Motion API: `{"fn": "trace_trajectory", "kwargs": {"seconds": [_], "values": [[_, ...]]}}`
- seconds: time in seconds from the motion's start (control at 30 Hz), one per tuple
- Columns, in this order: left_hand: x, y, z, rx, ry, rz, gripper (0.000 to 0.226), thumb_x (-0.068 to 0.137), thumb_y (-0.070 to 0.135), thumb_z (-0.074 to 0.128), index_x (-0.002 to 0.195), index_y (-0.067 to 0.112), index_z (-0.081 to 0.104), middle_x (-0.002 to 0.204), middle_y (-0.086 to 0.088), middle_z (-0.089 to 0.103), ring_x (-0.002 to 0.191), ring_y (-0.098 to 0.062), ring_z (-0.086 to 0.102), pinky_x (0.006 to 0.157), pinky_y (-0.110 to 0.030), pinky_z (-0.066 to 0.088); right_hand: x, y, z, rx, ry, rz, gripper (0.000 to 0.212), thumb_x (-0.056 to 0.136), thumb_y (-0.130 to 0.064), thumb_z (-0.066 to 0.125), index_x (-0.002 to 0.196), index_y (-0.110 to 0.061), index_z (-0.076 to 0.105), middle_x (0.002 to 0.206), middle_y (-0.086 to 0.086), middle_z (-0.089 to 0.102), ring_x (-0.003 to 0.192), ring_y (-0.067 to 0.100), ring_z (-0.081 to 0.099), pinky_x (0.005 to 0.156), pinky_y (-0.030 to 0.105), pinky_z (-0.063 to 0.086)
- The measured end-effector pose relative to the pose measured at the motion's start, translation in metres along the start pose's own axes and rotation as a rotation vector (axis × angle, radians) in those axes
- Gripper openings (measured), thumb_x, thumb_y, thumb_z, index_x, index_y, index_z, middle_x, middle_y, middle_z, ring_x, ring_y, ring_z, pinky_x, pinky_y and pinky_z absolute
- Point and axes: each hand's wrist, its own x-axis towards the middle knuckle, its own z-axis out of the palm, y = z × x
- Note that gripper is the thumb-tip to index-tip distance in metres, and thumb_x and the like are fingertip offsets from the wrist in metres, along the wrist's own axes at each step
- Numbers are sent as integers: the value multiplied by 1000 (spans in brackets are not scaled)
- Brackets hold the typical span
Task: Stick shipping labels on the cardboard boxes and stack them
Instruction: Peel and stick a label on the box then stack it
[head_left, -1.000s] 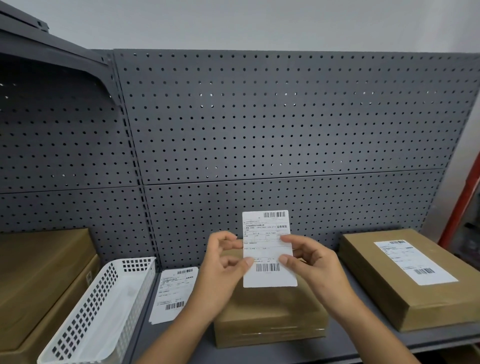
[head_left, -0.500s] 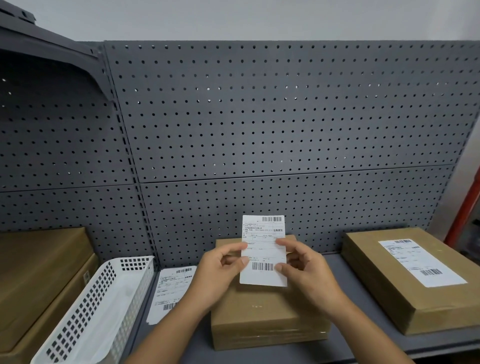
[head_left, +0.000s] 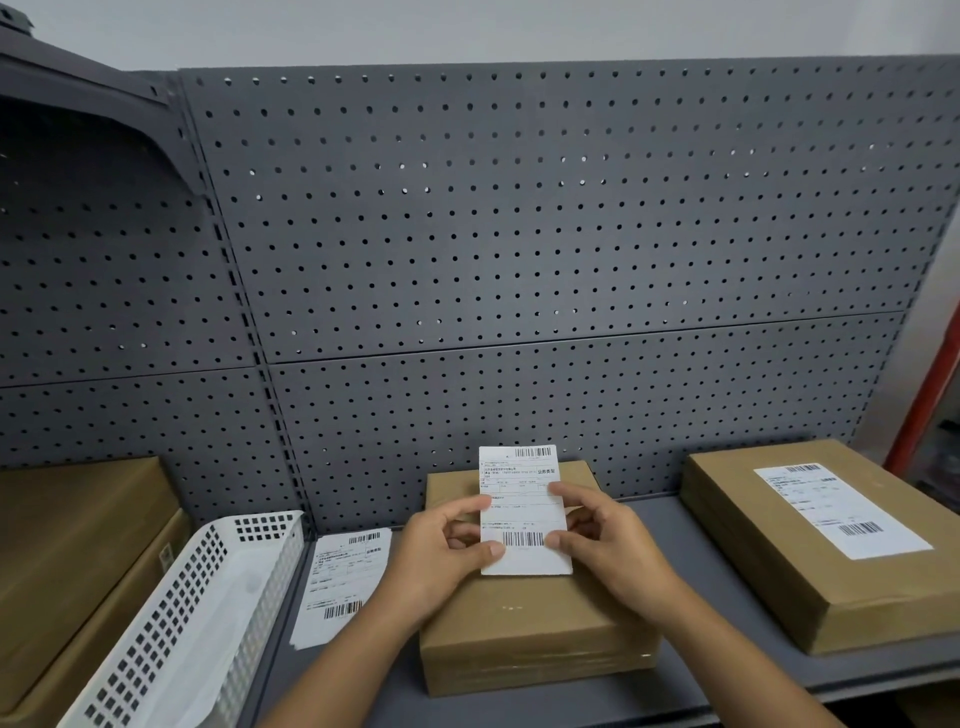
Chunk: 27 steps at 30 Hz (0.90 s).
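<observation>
Left grip (head_left: 447, 545) pinches left edge of shipping label (head_left: 522, 512), thumb on printed face. Right grip (head_left: 608, 540) pinches right edge likewise. Label upright, print toward camera, in front of rear half of middle cardboard box (head_left: 535, 629) (touching box or not: cannot tell). Box lies flat on grey shelf (head_left: 727, 675). Labelled box (head_left: 831, 597) well apart at right. Spare labels (head_left: 343, 582) lie between middle box and white basket (head_left: 176, 623). Stacked brown boxes (head_left: 67, 545) at far left. Pegboard (head_left: 519, 234) behind.
</observation>
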Motion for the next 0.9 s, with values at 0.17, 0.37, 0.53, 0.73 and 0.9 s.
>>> {"fn": "trace_trajectory", "kwargs": {"seconds": [0.17, 0.37, 0.53, 0.73, 0.9], "values": [[-2, -7, 0, 15, -4, -9, 55, 79, 10, 89, 125, 31, 68, 98, 3, 80, 72, 8, 64, 87, -24, 54, 2, 3, 1, -20, 1, -2, 54, 84, -10, 82, 129, -29, 61, 114, -3, 68, 92, -1, 63, 82, 12, 49], [-1, -13, 0, 56, -15, -17, 60, 77, 17, 91, 132, 26, 68, 94, 4, 80, 75, 0, 65, 89, -26, 58, 1, 4, 2, -76, -12, -1, 54, 86, -9, 80, 134, -26, 59, 120, -6, 63, 93, -5, 61, 80, 9, 48], [-2, -9, 3, 115, -24, 0, 57, 78, 13, 89, 128, 27, 67, 99, 4, 76, 74, 11, 64, 79, -12, 52, 0, 7, 5, -174, -7, -10, 58, 87, -12, 79, 140, -24, 57, 126, -10, 60, 96, 1, 62, 78, 7, 47], [-3, -10, 4, 156, -38, 25, 54, 80, 10, 87, 127, 26, 65, 114, 5, 69, 83, 16, 62, 80, -5, 46, -3, 7, 10, -272, -24, -95, 58, 91, -8, 73, 144, -24, 54, 117, -20, 53, 98, -6, 53, 81, 7, 44], [1, -18, 10, 141, 9, 56, 55, 81, 12, 86, 128, 29, 64, 124, 7, 69, 98, 15, 63, 81, -2, 44, -3, 6, 14, -282, -39, -106, 66, 89, -28, 77, 147, -30, 45, 124, -27, 46, 108, -12, 48, 89, 7, 41]]}}
